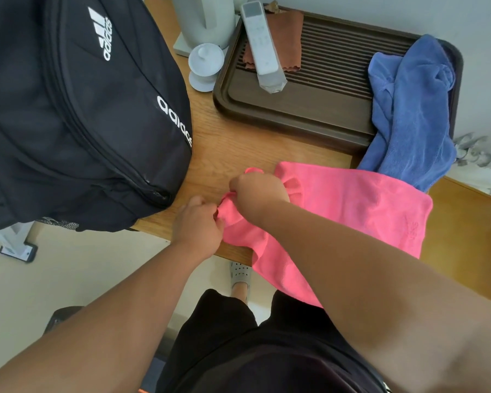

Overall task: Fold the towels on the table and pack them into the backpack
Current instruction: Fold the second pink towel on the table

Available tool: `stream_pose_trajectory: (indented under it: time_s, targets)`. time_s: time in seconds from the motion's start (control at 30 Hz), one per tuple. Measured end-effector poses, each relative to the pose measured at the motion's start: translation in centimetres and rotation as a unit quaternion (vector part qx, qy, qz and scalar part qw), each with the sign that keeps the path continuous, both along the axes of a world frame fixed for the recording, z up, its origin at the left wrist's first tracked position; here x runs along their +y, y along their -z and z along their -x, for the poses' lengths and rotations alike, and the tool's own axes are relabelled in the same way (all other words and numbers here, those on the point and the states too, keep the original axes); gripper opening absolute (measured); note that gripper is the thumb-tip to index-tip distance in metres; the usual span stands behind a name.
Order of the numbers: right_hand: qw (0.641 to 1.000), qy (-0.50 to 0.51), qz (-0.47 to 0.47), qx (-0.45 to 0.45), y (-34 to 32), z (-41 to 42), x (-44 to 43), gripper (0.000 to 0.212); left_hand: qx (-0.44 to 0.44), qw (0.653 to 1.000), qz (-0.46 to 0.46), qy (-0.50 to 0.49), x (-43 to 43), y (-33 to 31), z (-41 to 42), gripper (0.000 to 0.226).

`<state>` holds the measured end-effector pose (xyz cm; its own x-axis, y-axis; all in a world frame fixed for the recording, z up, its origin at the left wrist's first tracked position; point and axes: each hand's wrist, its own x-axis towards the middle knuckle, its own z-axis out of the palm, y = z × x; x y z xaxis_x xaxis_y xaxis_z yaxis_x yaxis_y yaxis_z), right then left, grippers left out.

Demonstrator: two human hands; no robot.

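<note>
Both hands bunch one end of a pink towel (352, 205) near the table's (224, 137) front edge: the left hand (197, 222) pinches the gathered cloth, and the right hand (258, 190) grips it just beside. The rest of the pink towel spreads rightward and hangs over the front edge. A black backpack (68, 109) stands at the table's left end. A blue towel (408, 109) lies crumpled over the right end of a dark wooden tray (281, 109) at the back.

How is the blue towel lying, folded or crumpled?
Crumpled: the blue towel lies bunched over the dark tray's corner, not folded.
</note>
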<state>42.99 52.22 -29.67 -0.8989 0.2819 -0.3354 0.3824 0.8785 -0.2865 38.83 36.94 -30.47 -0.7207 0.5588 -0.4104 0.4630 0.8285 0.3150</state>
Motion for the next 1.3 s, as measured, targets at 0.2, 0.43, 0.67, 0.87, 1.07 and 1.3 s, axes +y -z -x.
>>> stream_pose_trajectory:
  time_s: [0.2, 0.43, 0.67, 0.87, 1.07, 1.3]
  targets:
    - [0.958, 0.226, 0.172, 0.046, -1.1, 0.8, 2.9, 0.023, -0.135, 0.969, -0.180, -0.101, -0.1, -2.4, -0.1, 0.014]
    - [0.808, 0.345, 0.468, 0.098, -6.4, 2.3, 4.8, 0.022, -0.139, 0.936, -0.245, -0.213, 0.3, -4.4, -0.1, 0.018]
    - [0.886, 0.233, 0.392, 0.080, -8.7, 4.0, 5.0, 0.036, -0.021, 0.992, -0.069, -0.108, -0.1, -5.5, 0.6, 0.036]
    - [0.944, 0.075, 0.322, 0.008, -9.5, 5.2, 3.3, 0.050, 0.141, 0.986, 0.082, 0.030, -1.1, -7.9, 0.4, 0.027]
    - [0.893, 0.201, 0.389, 0.100, -9.4, 4.2, 4.3, 0.020, 0.152, 0.988, 0.003, 0.006, -1.9, -7.4, -0.2, 0.010]
    - [0.863, 0.354, 0.340, 0.124, -9.0, -0.2, 9.3, 0.016, 0.042, 0.999, -0.016, 0.030, 1.1, -7.3, -3.9, 0.020]
